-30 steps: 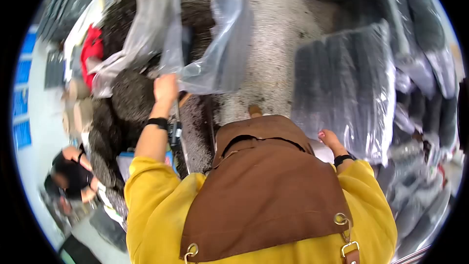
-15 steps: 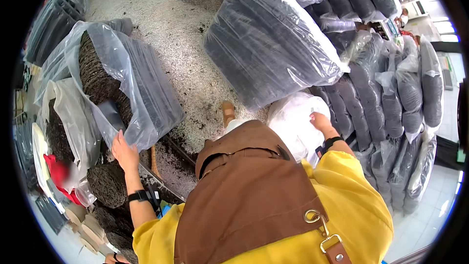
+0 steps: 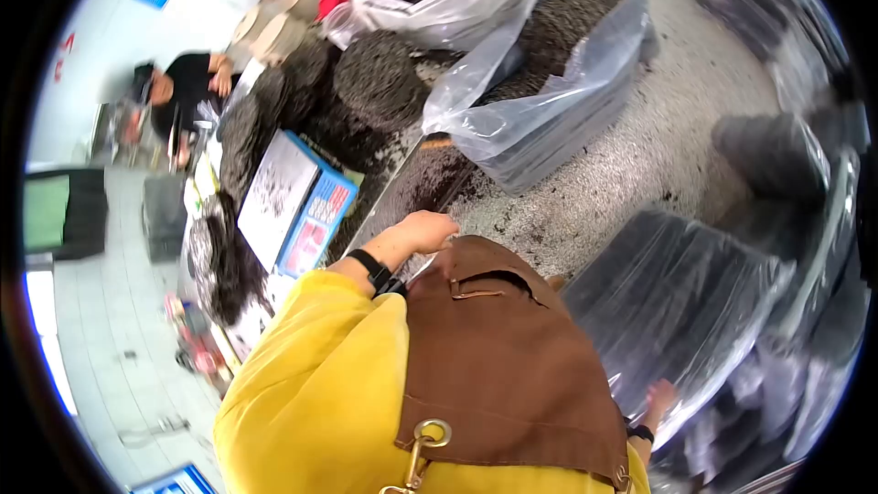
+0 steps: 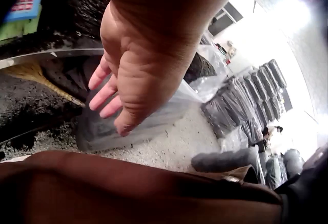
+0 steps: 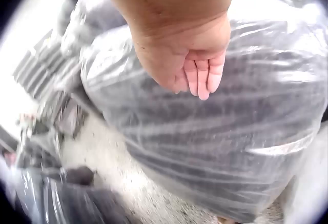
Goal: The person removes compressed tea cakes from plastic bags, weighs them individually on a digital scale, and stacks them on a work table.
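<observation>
My left hand [image 3: 425, 230] hangs in front of the brown apron [image 3: 512, 357], its fingers loosely bent with nothing in them. In the left wrist view those fingers overlap a clear plastic bag [image 4: 102, 131]. From the head view, this open bag [image 3: 549, 142] holds dark, ridged, layered material [image 3: 572, 23] and stands beyond the hand. My right hand [image 3: 658, 400] is low on the right, over a large plastic-wrapped dark bale [image 3: 668, 284]. The right wrist view shows its relaxed fingers [image 5: 202, 75] holding nothing in front of the wrapped bale [image 5: 205, 126].
Dark round stacks [image 3: 380, 80] lie on the worktop at left, near a blue-and-white device [image 3: 293, 201] with a keypad-like panel. A person [image 3: 187, 96] in black is across it. A straw-coloured brush [image 4: 36, 75] lies by the metal edge. Dark crumbs litter the speckled floor [image 3: 695, 82].
My left hand has left the open bag's rim and come back toward the apron. My right hand has moved from near the white bag to over the wrapped bale. The head view has swung round.
</observation>
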A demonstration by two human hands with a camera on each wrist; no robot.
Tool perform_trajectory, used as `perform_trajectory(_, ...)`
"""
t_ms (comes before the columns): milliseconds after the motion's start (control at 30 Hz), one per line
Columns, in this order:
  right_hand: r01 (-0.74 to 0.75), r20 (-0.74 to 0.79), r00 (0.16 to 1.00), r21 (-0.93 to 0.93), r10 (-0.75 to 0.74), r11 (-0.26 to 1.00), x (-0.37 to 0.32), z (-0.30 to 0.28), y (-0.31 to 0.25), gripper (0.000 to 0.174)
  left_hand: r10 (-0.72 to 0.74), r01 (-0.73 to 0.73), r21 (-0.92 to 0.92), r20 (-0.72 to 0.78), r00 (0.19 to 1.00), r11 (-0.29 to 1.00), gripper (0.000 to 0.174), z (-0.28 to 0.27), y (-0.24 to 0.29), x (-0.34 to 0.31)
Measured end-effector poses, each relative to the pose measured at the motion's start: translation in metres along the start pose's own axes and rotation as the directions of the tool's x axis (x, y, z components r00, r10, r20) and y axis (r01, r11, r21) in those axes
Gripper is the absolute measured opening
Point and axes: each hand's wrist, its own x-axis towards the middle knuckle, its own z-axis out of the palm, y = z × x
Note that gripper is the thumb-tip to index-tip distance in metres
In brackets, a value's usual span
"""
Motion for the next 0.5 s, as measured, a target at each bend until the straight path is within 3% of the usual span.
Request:
perform_trajectory(67,-0.1,0.179,0.974,-0.195,0.136,0.976,-0.001,0.065,-0.065,0.021,-0.258,0.25,-0.153,-0.033,0.966,0.956,0.033,0.017,-0.01,-0.013)
perform_trajectory(100,-0.001,0.261,0.958,-0.401,0.116,0.916,0.003,0.1,-0.089,0.023,-0.312,0.276,-0.237,-0.128,0.941,0.931,0.033,0.026,-0.019,-0.025)
perform_trajectory(133,0.067,0.439,0.888,-0.42,0.138,0.905,-0.004,0.136,-0.118,0.022,-0.408,0.364,-0.27,-0.127,0.904,0.891,0.032,0.018,-0.022,-0.045)
perform_trajectory(233,0.476,0.606,0.784,-0.446,-0.136,0.758,-0.027,0.238,-0.196,0.018,-0.509,0.386,-0.386,-0.298,0.807,0.838,0.026,0.014,-0.058,-0.067)
perform_trajectory(300,0.786,0.72,0.565,-0.319,-0.404,0.53,-0.032,0.288,-0.237,0.019,-0.541,0.334,-0.436,-0.548,0.638,0.836,0.025,-0.022,-0.074,-0.069)
perform_trajectory(367,0.786,0.742,0.537,-0.268,-0.401,0.558,-0.099,0.363,-0.326,0.017,-0.411,0.184,-0.369,-0.784,0.465,0.911,0.027,-0.071,-0.111,-0.061)
perform_trajectory(400,0.837,0.747,0.472,-0.212,-0.468,0.505,-0.119,0.396,-0.361,0.018,-0.349,0.171,-0.306,-0.852,0.389,0.937,0.03,-0.104,-0.122,-0.052)
perform_trajectory(500,0.923,0.742,0.288,-0.045,-0.606,0.383,-0.212,0.521,-0.467,0.018,-0.282,0.249,-0.203,-0.898,0.337,0.947,0.051,-0.163,-0.186,-0.009)
